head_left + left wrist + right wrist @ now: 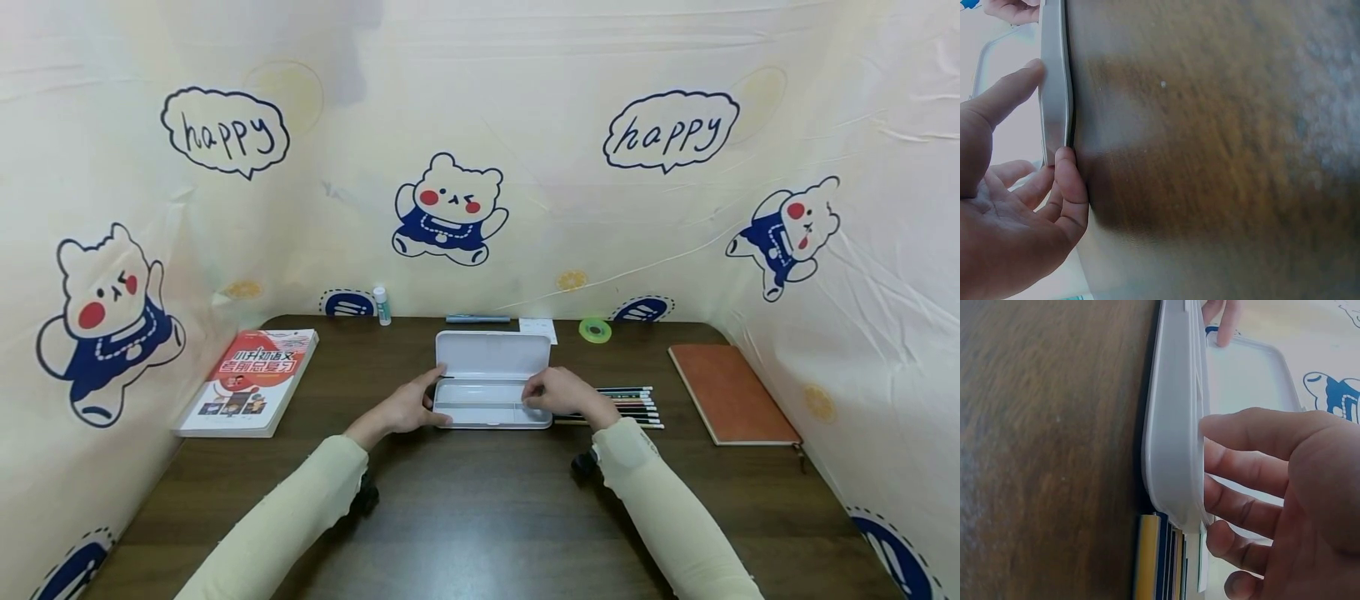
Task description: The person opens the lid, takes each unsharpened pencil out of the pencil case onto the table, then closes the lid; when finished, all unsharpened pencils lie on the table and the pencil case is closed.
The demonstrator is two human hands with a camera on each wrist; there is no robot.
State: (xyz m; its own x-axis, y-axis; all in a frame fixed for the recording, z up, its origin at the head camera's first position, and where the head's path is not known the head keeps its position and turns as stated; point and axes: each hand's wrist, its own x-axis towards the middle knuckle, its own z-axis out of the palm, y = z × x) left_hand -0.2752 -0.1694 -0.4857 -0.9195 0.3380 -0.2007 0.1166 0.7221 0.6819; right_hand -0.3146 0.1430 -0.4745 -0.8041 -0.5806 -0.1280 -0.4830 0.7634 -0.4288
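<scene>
Sat near the middle of a dark wooden table (480,500), toward the far edge: a white pencil case (491,367), lid swung open and standing up behind the shallow tray. Looked like thin moulded plastic, so judged light, stiff and rather slick, likely to skate on the wood unless steadied at both short ends. Best taken by the tray's rim at those ends, not by the raised lid, whose hinge seemed the weak spot. Smooth, glossy, rounded at the corners, with a narrow divider along the tray and one dark thin item lying inside.

Rested against the case's left end: the left hand (405,408), thumb (1007,94) stretched out along the rim, fingers loosely curved and touching the side, nothing clasped. Lay over the right end: the right hand (558,392), fingers (1254,434) nearly straight, reaching over the rim into the tray, gripping nothing.

Lined up just beside the case on the right: a row of pencils (633,406), partly under that wrist.
</scene>
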